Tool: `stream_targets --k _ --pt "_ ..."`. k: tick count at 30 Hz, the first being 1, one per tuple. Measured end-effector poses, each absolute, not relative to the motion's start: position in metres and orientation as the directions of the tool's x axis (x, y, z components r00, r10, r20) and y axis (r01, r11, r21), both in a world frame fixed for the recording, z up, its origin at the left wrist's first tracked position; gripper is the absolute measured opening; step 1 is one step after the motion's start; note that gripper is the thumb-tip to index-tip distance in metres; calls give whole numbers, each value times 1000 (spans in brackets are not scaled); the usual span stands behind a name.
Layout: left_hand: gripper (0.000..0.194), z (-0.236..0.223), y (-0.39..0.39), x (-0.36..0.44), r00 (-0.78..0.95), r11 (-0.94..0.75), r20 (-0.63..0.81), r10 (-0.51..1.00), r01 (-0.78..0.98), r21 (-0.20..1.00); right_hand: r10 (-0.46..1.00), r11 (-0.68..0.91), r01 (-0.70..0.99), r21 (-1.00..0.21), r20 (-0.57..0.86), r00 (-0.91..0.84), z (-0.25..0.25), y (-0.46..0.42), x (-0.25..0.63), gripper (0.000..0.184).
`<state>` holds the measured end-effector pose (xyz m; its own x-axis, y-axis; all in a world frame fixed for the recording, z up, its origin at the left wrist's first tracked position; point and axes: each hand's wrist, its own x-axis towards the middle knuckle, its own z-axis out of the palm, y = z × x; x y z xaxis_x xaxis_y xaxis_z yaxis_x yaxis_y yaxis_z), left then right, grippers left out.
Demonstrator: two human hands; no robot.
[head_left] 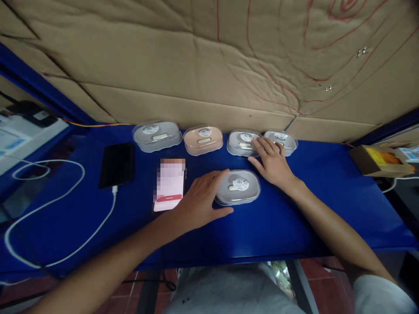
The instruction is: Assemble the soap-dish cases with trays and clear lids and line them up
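Several clear plastic cases holding small devices lie on a blue table [294, 218]. My left hand [199, 198] cups the left side of the nearest grey case [238, 187], thumb along its front and fingers along its back edge. My right hand [272, 163] lies flat with fingers spread, its fingertips resting on the third case [241, 143] in the back row and touching the fourth case [282, 140]. A grey case [157, 136] and a peach case [203, 139] sit further left in that row.
A lit phone [170, 184] lies just left of my left hand. A dark phone [117, 165] with a white charging cable [65, 244] lies further left. A cardboard wall [209, 61] backs the table. A small cardboard box [376, 160] sits at the right edge.
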<state>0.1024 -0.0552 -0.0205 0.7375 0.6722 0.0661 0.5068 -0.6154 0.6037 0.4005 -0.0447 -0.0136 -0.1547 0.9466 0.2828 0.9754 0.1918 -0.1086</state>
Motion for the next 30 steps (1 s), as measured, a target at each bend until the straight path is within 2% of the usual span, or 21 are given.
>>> stream_targets --k 3,7,9,13,17,23,26,30 --pt "102 -24 -54 103 735 -627 96 671 494 602 931 258 946 -194 313 -190 -10 -43 392 72" --pt "95 -26 -52 102 722 -630 136 678 475 615 881 462 808 -365 289 -374 3 -57 380 62" --pt "95 -25 -51 102 719 -624 137 682 474 621 845 535 736 -414 253 -472 9 -68 377 59" --pt "97 -23 -51 103 715 -605 119 689 477 638 785 604 682 -412 158 -599 9 -92 374 79" --pt "108 -22 -51 105 722 -599 102 685 478 642 799 589 679 -438 186 -572 -1 -104 380 78" --pt "131 -16 -52 102 758 -597 5 652 509 620 867 498 726 -474 292 -404 -9 -93 408 69" --pt "128 -10 -52 97 795 -619 -31 606 495 610 881 472 761 -445 281 -381 -18 -85 416 68" --pt "111 -4 -50 91 873 -665 -93 479 430 611 904 416 842 -344 257 -342 -34 -79 415 70"
